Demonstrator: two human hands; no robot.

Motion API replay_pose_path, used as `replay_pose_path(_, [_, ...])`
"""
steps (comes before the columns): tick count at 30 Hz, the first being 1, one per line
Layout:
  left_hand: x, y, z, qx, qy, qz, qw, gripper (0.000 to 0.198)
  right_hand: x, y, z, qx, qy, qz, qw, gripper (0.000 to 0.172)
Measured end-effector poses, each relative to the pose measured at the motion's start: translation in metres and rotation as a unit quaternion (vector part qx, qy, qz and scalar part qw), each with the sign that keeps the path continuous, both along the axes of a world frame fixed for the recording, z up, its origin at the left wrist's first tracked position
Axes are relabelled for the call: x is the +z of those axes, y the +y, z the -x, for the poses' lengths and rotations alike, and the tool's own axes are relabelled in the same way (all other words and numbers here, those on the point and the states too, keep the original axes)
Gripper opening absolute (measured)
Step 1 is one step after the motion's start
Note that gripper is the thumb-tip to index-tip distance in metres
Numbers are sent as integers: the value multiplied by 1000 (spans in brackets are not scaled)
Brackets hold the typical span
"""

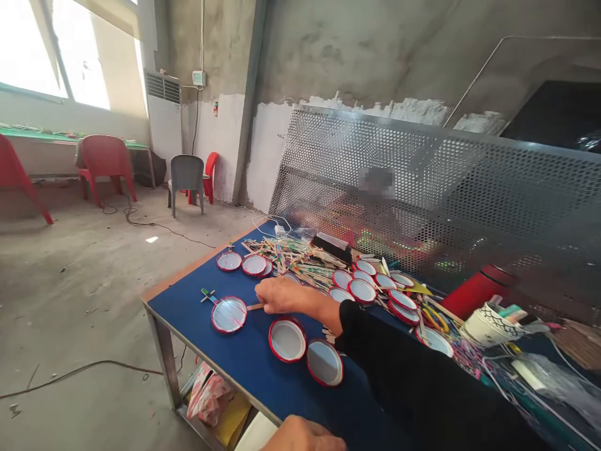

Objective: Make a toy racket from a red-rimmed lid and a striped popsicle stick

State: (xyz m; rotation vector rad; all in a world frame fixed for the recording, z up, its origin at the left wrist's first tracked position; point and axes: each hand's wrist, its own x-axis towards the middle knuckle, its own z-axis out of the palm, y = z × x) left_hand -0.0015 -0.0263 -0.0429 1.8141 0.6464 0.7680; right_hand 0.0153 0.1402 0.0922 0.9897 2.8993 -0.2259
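Note:
My right hand (280, 294), in a black sleeve, is closed on a wooden stick (256, 307) that meets the right side of a red-rimmed round disc (228, 314). A green and blue stick cross (208, 295) juts from the disc's upper left. Just below my right hand, two more red-rimmed discs (287, 340) (324, 362) lie on the blue table (197, 321). At the bottom edge of the view is my left hand (303, 435), partly cut off; its fingertips are hidden.
Behind are a heap of sticks (300, 260), several red-rimmed discs (362, 290) and a black box (331, 248). A red bottle (479, 289) and a white pen cup (491, 324) stand right. A perforated metal panel (399, 181) leans behind. Chairs (186, 174) stand far left.

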Motion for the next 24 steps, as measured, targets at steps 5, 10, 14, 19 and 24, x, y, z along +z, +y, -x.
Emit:
replay_pose_path(5, [10, -4, 1, 0, -21, -7, 1000, 65, 18, -12, -33, -60, 28, -36, 997, 11])
replay_pose_path(10, [16, -5, -2, 16, -20, -46, 999, 66, 22, -54, -101, -84, -28, -12, 996, 23])
replay_pose_path(14, [11, -3, -1, 2, -33, -74, 997, 62, 5, -86, -127, -83, -64, 26, 994, 71])
replay_pose_path(19, [5, -4, 4, 0, -27, -110, 994, 52, -6, -88, -133, -111, -40, 45, 992, 69])
replay_pose_path(24, [-9, -3, 1, 13, -76, -171, 982, 55, 20, -80, -124, -137, 17, 70, 988, 79])
